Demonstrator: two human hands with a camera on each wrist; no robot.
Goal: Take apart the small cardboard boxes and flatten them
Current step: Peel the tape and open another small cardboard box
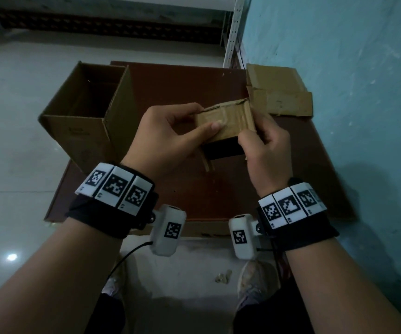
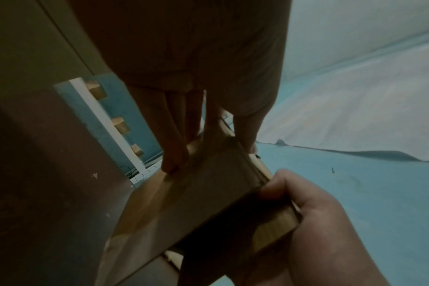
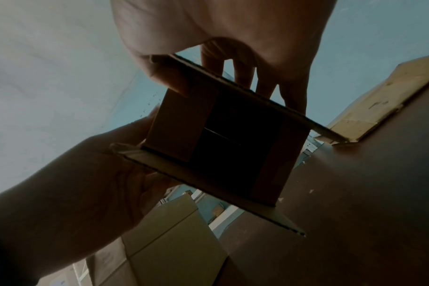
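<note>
left hand [image 1: 168,131] gripping, right hand [image 1: 265,150] pinching

Pretty dim room overall. The floor [image 1: 14,131] was pale grey tile, glossy enough to catch one small bright light spot near the lower left. Wall [image 1: 351,80] on the right was painted a patchy turquoise, scuffed in places. A white perforated metal shelving post [image 1: 233,32] ran up beside it, with dark shelving along the back. A reddish-brown low table [image 1: 206,194] sat against that wall.

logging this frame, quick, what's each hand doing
left hand: fingers grip the small cardboard box
right hand: fingers pinch the same box
</note>
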